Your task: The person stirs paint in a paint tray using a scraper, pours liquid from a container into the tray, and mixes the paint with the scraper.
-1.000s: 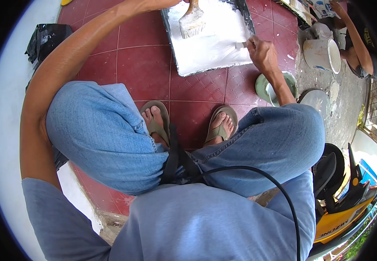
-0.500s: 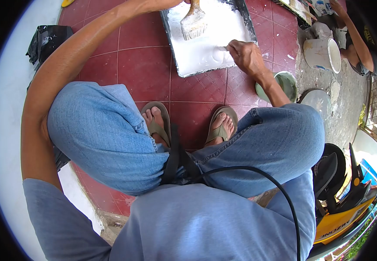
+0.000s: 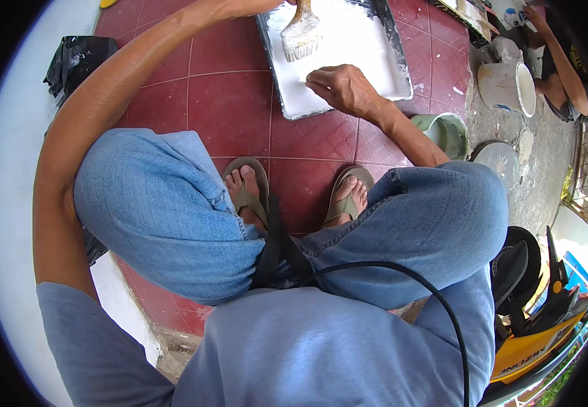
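A black-rimmed tray [image 3: 402,68] of white paint lies on the red tiles at the top centre. Over it hangs a wide paintbrush [image 3: 300,34], bristles down and coated in white. My left hand [image 3: 260,5] is at the top edge by the brush's handle, closed on it, partly cut off by the frame. My right hand [image 3: 345,88] is above the tray's near part, its fingers pinched together and pointing left. Whatever it holds is hidden under the fingers; a thin tool showed there earlier.
A green bucket [image 3: 446,132] stands right of the tray, near my right forearm. Farther right are a white bucket [image 3: 506,88], a round grey lid [image 3: 497,159] and another person's arm [image 3: 561,64]. A black plastic bag [image 3: 80,61] lies at left.
My right hand has moved left across the tray, from its right edge to below the brush. The brush has stayed nearly still. The view has shifted slightly.
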